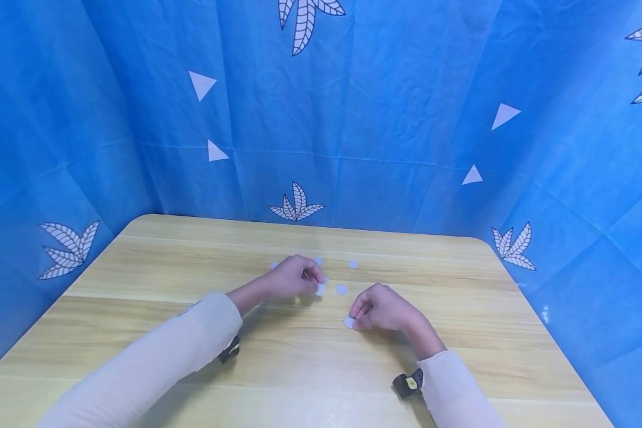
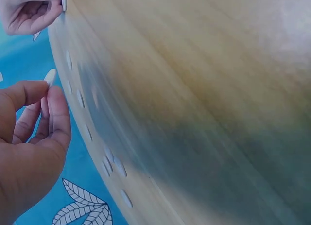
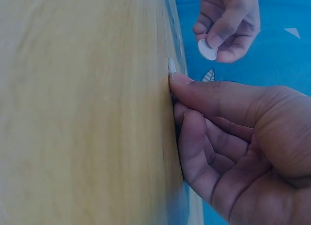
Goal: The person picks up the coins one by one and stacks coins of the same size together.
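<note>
My left hand [image 1: 294, 276] is held above the table and pinches a small round white disc [image 2: 50, 77] between thumb and fingertip. That disc stands tilted in the left wrist view, apart from the tabletop. Closer to the table's front, my right hand [image 1: 382, 306] has thumb and fingertips on another white disc [image 3: 171, 67], right at the wood surface. Its thumb and fingers hide part of that disc. More white discs lie flat between and beyond the hands, including one disc [image 1: 341, 290] between them and another [image 1: 353, 264] farther back.
The discs lie on a light wooden table [image 1: 289, 386]. In the left wrist view several discs, one of them a disc [image 2: 126, 198] at the lower end, form a loose scatter. A blue printed curtain [image 1: 406, 89] surrounds the table's back and sides.
</note>
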`<move>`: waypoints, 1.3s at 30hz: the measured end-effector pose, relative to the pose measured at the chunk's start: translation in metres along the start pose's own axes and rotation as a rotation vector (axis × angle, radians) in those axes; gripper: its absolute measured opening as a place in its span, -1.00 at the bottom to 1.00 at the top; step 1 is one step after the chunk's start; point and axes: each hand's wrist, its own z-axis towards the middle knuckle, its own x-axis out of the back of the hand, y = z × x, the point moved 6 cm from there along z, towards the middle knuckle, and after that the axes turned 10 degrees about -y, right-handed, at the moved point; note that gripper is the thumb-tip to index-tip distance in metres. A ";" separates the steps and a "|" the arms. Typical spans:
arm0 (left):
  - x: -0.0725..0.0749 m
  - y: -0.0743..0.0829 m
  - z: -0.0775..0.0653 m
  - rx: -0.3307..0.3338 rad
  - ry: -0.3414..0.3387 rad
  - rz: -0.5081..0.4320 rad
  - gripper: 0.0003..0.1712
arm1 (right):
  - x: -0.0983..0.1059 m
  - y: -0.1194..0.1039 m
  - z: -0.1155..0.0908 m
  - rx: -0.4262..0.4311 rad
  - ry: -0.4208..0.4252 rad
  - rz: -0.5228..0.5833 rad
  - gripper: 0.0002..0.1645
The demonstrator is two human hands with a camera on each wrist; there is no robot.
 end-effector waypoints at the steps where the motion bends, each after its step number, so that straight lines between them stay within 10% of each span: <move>1: -0.001 0.001 -0.001 -0.007 -0.002 0.005 -0.80 | 0.000 0.000 0.000 0.002 -0.001 0.000 -0.82; 39: -0.044 0.011 -0.016 -0.019 -0.112 -0.019 -0.84 | 0.000 0.000 0.001 0.007 0.002 0.008 -0.81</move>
